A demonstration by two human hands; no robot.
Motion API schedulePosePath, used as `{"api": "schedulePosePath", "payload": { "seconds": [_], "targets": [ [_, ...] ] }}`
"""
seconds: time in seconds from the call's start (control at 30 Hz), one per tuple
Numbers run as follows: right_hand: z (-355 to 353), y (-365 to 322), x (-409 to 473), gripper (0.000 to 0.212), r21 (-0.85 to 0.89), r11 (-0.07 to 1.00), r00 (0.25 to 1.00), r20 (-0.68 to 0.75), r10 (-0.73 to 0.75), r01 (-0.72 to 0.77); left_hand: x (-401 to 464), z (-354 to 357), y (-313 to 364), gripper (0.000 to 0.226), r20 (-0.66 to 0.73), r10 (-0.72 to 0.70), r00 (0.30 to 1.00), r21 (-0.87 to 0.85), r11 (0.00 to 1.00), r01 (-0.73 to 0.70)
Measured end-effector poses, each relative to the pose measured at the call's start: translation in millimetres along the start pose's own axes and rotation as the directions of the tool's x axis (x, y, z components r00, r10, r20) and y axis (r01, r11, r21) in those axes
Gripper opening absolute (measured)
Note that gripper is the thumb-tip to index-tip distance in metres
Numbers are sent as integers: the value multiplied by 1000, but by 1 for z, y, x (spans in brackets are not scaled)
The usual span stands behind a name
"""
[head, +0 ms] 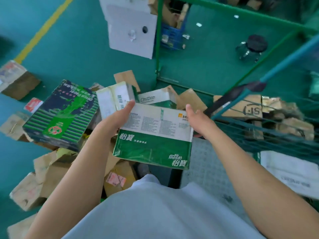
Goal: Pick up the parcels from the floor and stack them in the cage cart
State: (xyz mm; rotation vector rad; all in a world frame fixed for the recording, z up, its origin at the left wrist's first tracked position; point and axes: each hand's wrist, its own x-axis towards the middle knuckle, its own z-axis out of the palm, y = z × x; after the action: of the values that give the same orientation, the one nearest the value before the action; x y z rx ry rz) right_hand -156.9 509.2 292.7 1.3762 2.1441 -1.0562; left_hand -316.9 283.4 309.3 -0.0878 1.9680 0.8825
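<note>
A green-and-white carton (153,135) with printed text is held above the floor in front of me. My left hand (119,114) grips its left side, thumb on top. My right hand (198,119) holds its right side with fingers wrapped under the edge. The green wire cage cart (269,133) stands just to the right, with brown parcels (241,107) and a white parcel (290,169) inside. More parcels lie on the floor below and to the left, among them a dark striped paper box (62,114) and a white box (114,99).
A second green cage frame (158,40) stands ahead, holding a blue crate (172,37) and a cart wheel (252,47). A white board (131,30) leans beside it. Brown boxes (43,180) crowd the floor at lower left. A yellow line (43,30) crosses the teal floor.
</note>
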Motion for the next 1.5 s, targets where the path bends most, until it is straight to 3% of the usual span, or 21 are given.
{"api": "schedulePosePath", "payload": {
  "seconds": [0.13, 0.23, 0.3, 0.57, 0.7, 0.87, 1.03, 1.17, 1.27, 1.5],
  "targets": [
    [-32, 101, -19, 90, 132, 981, 989, 46, 141, -145, -9, 83, 12, 126, 67, -40, 997, 136, 990, 30],
    [-53, 181, -44, 86, 248, 938, 970, 72, 231, -242, -35, 157, 25, 78, 212, 3, 977, 220, 974, -51],
    [-62, 231, -63, 86, 327, 896, 954, 96, 284, -300, -47, 205, 27, 65, 283, 5, 959, 297, 950, -92],
    [-62, 403, -142, 68, 634, 644, 880, 130, 457, -428, -87, 372, 23, 79, 476, -100, 874, 548, 811, -205],
    [-54, 459, -176, 69, 746, 470, 827, 189, 530, -472, -96, 441, 26, 91, 594, -177, 784, 611, 733, -297],
    [-39, 506, -202, 70, 816, 265, 741, 266, 616, -514, -101, 517, 31, 90, 632, -246, 735, 676, 639, -367],
    [-21, 532, -214, 75, 868, -4, 648, 374, 663, -497, -94, 587, 34, 75, 649, -289, 704, 714, 550, -433],
    [-8, 546, -208, 68, 883, -253, 588, 454, 669, -394, -85, 644, 38, 54, 645, -382, 662, 753, 467, -464],
    [-1, 557, -196, 61, 879, -353, 559, 476, 679, -320, -74, 682, 40, 40, 641, -445, 625, 767, 387, -511],
    [27, 602, -156, 37, 875, -469, 471, 465, 750, -118, -36, 758, 20, 33, 600, -477, 642, 785, 195, -588]
  ]
}}
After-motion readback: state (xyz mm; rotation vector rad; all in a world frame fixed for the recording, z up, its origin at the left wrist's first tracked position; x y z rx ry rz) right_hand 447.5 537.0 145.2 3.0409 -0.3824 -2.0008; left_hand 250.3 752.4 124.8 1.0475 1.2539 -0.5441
